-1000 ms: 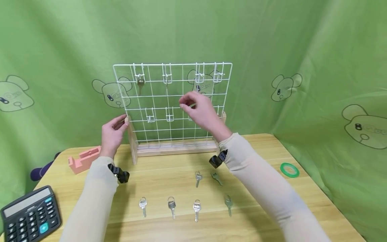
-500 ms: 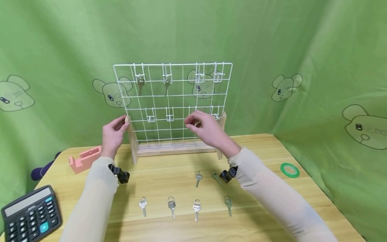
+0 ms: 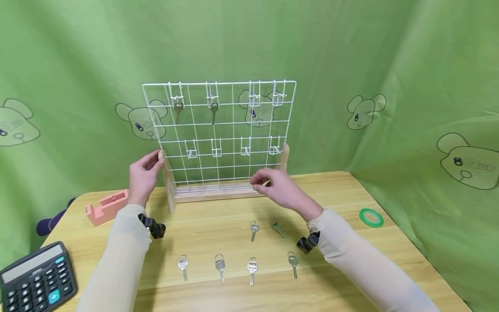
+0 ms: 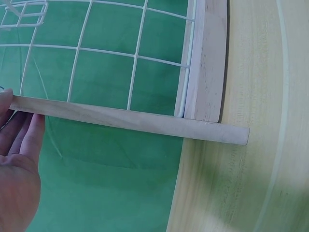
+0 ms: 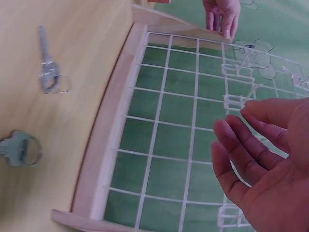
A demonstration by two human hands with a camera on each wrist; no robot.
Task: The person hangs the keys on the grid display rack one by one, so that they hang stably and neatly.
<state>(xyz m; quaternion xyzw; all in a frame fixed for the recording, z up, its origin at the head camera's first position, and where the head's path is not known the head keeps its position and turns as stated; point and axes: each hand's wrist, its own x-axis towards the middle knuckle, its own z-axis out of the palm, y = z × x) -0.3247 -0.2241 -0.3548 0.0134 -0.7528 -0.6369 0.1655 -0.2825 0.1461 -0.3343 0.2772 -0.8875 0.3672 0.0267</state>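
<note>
At the left end of the wire rack [image 3: 234, 82], I have the left hand [image 3: 142, 175] pinching the top of the wooden side post [image 3: 170, 190]. Right hand [image 3: 278, 186] is released: fingers loosely bent, nothing in them, in front of the rack's lower right part. Two keys hang on the upper row, one [image 3: 178, 112] on the leftmost hook, one [image 3: 214, 112] on the next. Six more lie on the tabletop [image 3: 331, 203] before the rack: four front-row keys [image 3: 252, 268] spread out, two rear keys [image 3: 254, 227] nearer the stand, below the right hand. Pink tape holder [image 3: 107, 208] and calculator [image 3: 39, 277] on my left, green tape roll [image 3: 362, 216] off right. Rack stands upright on its wooden base bar [image 3: 218, 197].
</note>
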